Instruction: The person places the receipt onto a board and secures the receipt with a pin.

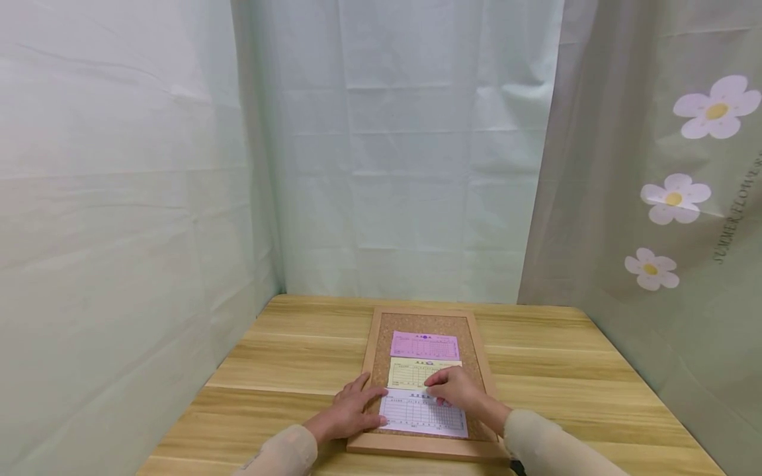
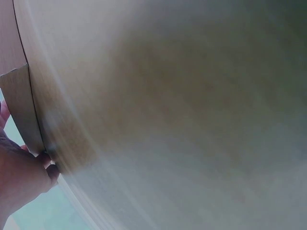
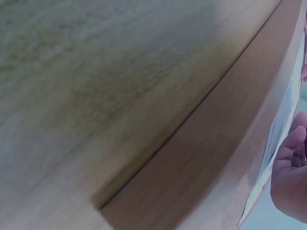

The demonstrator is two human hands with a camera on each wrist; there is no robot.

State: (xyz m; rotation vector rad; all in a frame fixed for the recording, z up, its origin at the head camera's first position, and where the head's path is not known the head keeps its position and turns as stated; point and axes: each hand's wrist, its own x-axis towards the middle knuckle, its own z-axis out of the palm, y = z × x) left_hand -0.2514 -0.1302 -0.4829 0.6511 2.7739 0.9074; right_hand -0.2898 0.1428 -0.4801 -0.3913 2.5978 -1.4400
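Note:
A wood-framed cork board [image 1: 476, 360] lies on the table, bearing three printed slips: pink [image 1: 411, 345] at the top, yellow [image 1: 405, 375] in the middle, white [image 1: 417, 418] at the bottom. My left hand [image 1: 351, 408] rests over the frame's left side, fingers spread, its thumb on the white slip's left edge. Close above the white slip's top edge, my right hand [image 1: 455, 389] has curled fingers, with thumb and index pinched on something small that they hide. In the wrist views, only parts of the left hand [image 2: 24, 175] and right hand [image 3: 290, 177] show.
The board stands on a light wood-grain table [image 1: 280, 377]. Pale curtains [image 1: 411, 198] surround it at the back and sides, with printed flowers [image 1: 673, 198] on the right one. A small dark object [image 1: 516, 468] shows partly beneath the right sleeve.

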